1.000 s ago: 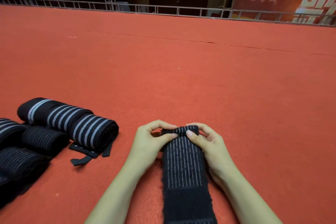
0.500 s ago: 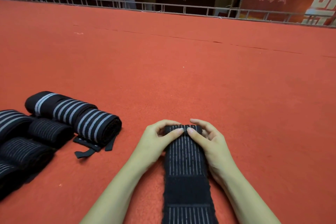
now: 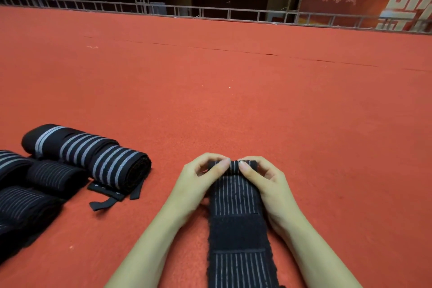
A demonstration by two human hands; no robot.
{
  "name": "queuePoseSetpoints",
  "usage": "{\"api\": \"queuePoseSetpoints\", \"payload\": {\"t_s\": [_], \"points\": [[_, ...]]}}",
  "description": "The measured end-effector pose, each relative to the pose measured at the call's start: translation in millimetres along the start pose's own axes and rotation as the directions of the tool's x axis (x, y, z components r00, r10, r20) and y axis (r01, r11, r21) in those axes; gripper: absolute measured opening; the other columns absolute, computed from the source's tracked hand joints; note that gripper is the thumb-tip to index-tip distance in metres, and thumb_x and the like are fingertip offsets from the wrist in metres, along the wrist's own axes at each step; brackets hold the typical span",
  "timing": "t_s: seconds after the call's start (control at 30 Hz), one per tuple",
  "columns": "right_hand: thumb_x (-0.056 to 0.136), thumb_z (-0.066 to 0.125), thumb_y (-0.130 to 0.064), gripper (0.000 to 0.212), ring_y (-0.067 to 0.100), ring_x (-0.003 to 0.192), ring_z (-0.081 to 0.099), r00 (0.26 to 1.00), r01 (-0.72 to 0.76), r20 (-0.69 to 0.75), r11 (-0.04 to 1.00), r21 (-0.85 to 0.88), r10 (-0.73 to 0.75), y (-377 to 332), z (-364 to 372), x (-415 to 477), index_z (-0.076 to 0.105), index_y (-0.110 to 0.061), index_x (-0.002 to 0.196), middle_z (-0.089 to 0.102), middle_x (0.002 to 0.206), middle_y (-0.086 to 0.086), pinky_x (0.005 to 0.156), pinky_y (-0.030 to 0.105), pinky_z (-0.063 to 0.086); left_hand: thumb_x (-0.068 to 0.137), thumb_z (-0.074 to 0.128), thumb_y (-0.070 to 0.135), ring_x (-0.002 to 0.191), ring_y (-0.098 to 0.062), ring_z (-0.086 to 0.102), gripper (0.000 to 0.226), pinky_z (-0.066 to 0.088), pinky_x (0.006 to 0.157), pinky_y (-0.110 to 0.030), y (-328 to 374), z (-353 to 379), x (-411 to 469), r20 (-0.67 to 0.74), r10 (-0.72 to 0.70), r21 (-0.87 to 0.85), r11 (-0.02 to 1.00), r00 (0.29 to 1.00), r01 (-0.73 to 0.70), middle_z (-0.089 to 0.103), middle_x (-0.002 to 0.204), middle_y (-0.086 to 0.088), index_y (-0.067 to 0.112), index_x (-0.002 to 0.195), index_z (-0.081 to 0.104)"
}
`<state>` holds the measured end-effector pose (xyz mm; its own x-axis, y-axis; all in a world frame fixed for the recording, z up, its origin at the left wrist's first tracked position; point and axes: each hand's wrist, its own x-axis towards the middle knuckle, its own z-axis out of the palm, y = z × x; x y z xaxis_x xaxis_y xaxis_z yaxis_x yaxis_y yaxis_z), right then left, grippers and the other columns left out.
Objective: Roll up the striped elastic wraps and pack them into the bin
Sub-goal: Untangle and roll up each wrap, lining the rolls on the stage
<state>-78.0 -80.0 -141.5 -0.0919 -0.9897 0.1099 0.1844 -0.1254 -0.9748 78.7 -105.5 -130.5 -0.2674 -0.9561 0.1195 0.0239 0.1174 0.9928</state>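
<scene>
From the head view, the left hand (image 3: 198, 184) and right hand (image 3: 264, 184) each pinch, thumb against curled fingers, the small rolled end of a striped wrap (image 3: 236, 220) lying flat on the red carpet (image 3: 257, 105) toward the person, with finished rolls (image 3: 93, 156) piled well apart at left.
</scene>
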Motion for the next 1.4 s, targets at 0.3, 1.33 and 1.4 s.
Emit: {"api": "queuePoseSetpoints", "payload": {"t_s": [0.3,1.33,1.4], "points": [[0.081,0.071,-0.027,0.027,0.015,0.078,0.063,0.995,-0.101,-0.019,0.993,0.059,0.102,-2.3,4.8,-0.5,0.065,-0.005,0.094,0.068,0.085,0.006,0.073,0.027,0.052,0.086,0.068,0.018,0.074,-0.01,0.063,0.012,0.048,0.055,-0.024,-1.6,0.7,-0.4,-0.006,-0.021,0.015,1.0,1.0,0.022,0.071,0.088,-0.006,0.014,0.097,0.071],[0.083,0.071,-0.022,0.031,0.026,0.085,0.066,0.996,-0.077,0.045,0.993,0.094,0.073,-0.2,0.4,0.1,0.065,0.001,0.102,0.07,0.098,0.021,0.077,0.035,0.053,0.078,0.075,0.007,0.077,-0.009,0.066,0.014,0.051,0.066,-0.02,-2.5,0.3,2.2,-0.076,0.079,0.031,0.997,0.994,-0.077,0.072,0.086,0.0,0.014,0.089,0.07],[0.082,0.072,-0.022,0.026,0.023,0.084,0.065,0.998,-0.053,0.041,0.996,0.071,0.05,0.6,-1.0,0.0,0.065,-0.003,0.098,0.07,0.093,0.015,0.077,0.034,0.053,0.081,0.071,0.018,0.08,-0.01,0.066,0.015,0.052,0.07,-0.02,-3.1,1.2,1.9,-0.05,0.064,-0.012,0.998,0.997,-0.064,0.072,0.09,-0.001,0.012,0.094,0.07]]}}
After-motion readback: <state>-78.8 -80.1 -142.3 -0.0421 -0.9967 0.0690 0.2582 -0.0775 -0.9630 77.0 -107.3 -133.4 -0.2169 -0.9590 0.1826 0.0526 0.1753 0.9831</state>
